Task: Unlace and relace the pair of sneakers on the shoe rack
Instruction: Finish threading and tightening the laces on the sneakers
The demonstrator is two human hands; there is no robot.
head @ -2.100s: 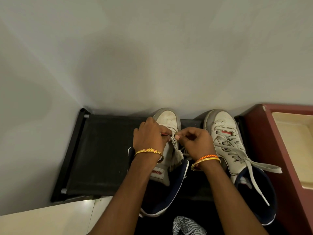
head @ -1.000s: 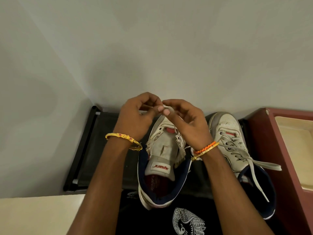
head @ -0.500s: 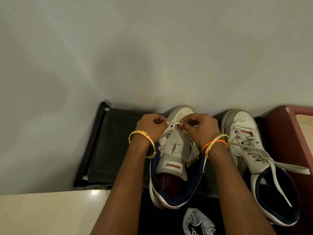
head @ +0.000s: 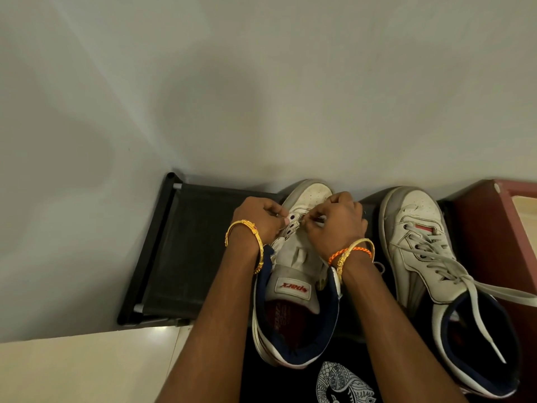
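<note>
Wall: a plain grey-white painted wall (head: 261,82) fills the upper part of the view, well beyond the hands.
Floor: pale cream glossy floor tiles (head: 72,370) lie at lower left, well apart from the grip.
Rack: a low black shoe rack with a fabric shelf and a metal frame (head: 186,251) stands against the wall; its bare part lies just left of the left hand.
Left hand: the left hand (head: 257,218), with a gold bangle (head: 247,242) on the wrist, has its fingers curled and its fingertips pinched at the lowest eyelets of the nearer shoe; whether a lace end lies between them I cannot tell.
Shoe in work: the white high-top sneaker with navy lining and a red-lettered tongue label (head: 296,289) stands on the rack, toe toward the wall, directly under both hands; its eyelets show bare and its tongue is loose.
Right hand: the right hand (head: 338,221), with an orange braided thread and a gold bangle (head: 353,253) on the wrist, is curled just beside the left hand, fingertips pinching at the same eyelet row.
Second shoe: the matching white high-top sneaker, laced with grey-white laces (head: 430,274), stands to the right of the right hand, its lace ends trailing loose.
Cabinet: a dark red wooden cabinet edge (head: 494,242) stands farthest right.
Clothing: black cloth with a white printed design (head: 343,382) shows below the forearms.
</note>
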